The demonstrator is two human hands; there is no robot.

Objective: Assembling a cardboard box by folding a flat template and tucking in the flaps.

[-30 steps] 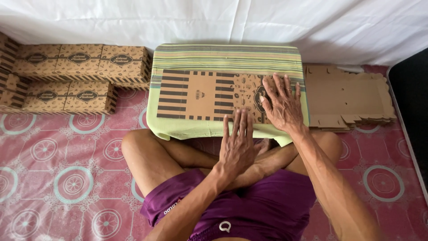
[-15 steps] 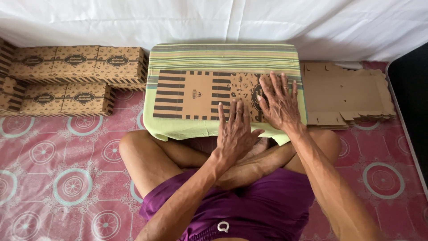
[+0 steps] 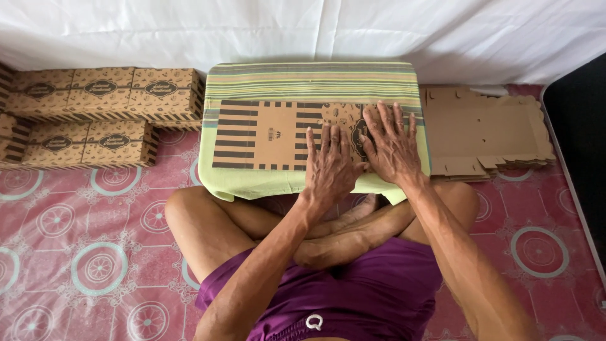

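1. Person is sitting cross-legged on the pink patterned floor mat [image 3: 76, 252], facing a low desk [image 3: 312, 79] w/ a striped green cloth over it.
2. Flat printed cardboard blank [image 3: 268, 136] is lying on the desk's near half, striped panels toward its left end.
3. Left hand [image 3: 329, 165] is pressing palm-down on the blank at the desk's near edge, fingers spread wide & flat, gripping nothing.
4. Right hand [image 3: 391, 144] is pressing flat just right of it, over the blank's right end; fingers also splayed wide, holding nothing.
5. Handling, as a guess: blank is looking thin, light, fairly stiff along the panels but bending easily at its creases; prob. sliding on the cloth, so flat palms are pinning it. Best hold seems the panel edges or flaps, not the middle.
6. Right of the desk: stack of unfolded blanks [image 3: 486, 132], plain side up, on the mat.
7. Left of the desk: assembled boxes [image 3: 101, 91] are sitting in two rows vs. the white sheet [image 3: 303, 28].
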